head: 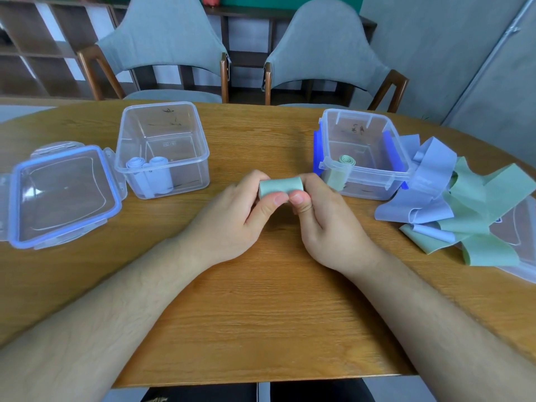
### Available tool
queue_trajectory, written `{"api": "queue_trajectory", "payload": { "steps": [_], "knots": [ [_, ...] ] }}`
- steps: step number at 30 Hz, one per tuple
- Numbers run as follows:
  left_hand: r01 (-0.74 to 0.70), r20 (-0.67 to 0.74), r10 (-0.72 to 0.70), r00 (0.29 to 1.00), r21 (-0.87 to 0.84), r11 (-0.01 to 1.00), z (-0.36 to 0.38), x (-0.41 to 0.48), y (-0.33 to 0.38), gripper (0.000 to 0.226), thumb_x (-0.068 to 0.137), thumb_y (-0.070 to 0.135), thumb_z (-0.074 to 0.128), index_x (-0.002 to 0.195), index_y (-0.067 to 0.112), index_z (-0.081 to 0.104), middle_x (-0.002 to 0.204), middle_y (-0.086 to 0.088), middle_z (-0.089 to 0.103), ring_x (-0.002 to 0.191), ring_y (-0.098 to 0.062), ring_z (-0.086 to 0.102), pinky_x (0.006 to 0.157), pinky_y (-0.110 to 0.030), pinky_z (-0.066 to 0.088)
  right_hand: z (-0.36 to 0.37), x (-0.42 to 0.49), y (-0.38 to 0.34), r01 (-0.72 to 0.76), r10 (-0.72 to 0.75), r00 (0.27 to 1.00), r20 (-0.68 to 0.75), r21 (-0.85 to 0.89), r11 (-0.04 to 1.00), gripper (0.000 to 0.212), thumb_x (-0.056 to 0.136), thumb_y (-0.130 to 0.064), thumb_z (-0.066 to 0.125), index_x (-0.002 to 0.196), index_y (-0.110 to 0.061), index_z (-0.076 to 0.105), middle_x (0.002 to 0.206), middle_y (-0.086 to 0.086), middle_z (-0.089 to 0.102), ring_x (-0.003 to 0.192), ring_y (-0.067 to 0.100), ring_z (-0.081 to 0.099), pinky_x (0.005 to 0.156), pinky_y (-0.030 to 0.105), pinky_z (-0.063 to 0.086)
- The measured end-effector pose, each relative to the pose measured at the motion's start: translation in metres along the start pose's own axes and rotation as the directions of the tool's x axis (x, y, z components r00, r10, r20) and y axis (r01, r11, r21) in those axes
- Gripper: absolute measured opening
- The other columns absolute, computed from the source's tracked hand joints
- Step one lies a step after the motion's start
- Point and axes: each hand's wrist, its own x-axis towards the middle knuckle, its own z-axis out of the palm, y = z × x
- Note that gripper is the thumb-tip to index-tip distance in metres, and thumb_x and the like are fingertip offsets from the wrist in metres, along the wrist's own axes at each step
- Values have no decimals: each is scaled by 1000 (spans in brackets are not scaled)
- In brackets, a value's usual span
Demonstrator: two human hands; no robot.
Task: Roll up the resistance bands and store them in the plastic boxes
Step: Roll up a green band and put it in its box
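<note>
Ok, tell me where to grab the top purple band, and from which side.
Pinch the purple band at its raised fold beside the right box, from above with the right hand. That loop arches clear of the green bands; its lower end lies flat among them. That hand and the left hand hold the green roll, so store that first.

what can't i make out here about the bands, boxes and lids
Head view only:
- ends of the green roll: covered by the left hand and right hand.
- how many bands are in the loose band pile: they overlap.
- the right lid: mostly under the pile and cut off by the right edge.
- dark marks in the left box and right box: too small to read.
</note>
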Motion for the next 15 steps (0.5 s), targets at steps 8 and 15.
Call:
{"api": "queue_trajectory", "payload": {
  "steps": [8,15],
  "knots": [
    [-24,-52,26,998,27,999,2,-2,4,39,98,56,37,95,20,50,61,3,51,57,-17,53,51,-33,38,3,-2,-4,-26,27,999,-21,43,999,20,105,-26,37,94,-14,50,74,-11,51,66,9,51,61,26,41],
    [-55,-81,54,995,-6,998,3,0,2,33,98,51,43,102,19,51,68,5,53,62,-15,53,53,-28,38,2,-1,-3,-10,11,999,-40,33,999,24,103,-20,40,107,0,54,83,-3,55,73,7,52,66,18,40]
  ]
}}
